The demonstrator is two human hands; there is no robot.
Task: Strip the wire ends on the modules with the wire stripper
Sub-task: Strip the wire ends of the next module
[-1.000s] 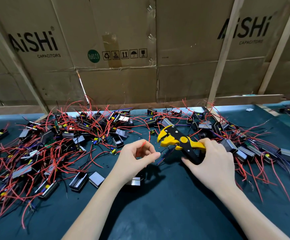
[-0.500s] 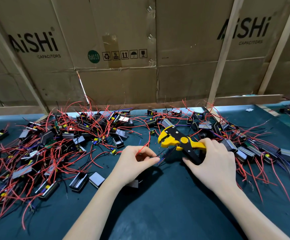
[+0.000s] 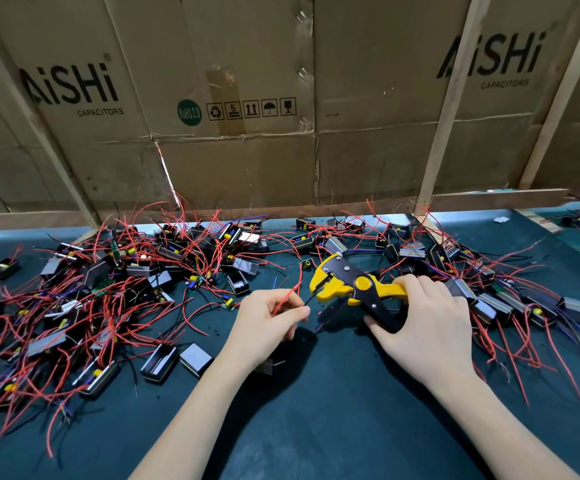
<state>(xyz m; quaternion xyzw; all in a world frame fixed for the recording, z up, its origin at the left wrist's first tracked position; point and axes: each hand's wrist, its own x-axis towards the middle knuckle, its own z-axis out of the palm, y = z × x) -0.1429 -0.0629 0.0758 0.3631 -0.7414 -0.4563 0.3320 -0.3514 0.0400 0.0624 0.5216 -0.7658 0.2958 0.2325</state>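
Wire ends are pinched in the left hand and fed toward the head of the yellow wire stripper, gripped by the right hand above the dark mat, seemingly to line up the strip.

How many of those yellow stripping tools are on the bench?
1: the wire stripper sits mid-bench, gripped by the right hand. Another could lie buried under the module piles.

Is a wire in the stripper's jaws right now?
In: a black wire pinched by the left hand reaches into the wire stripper.
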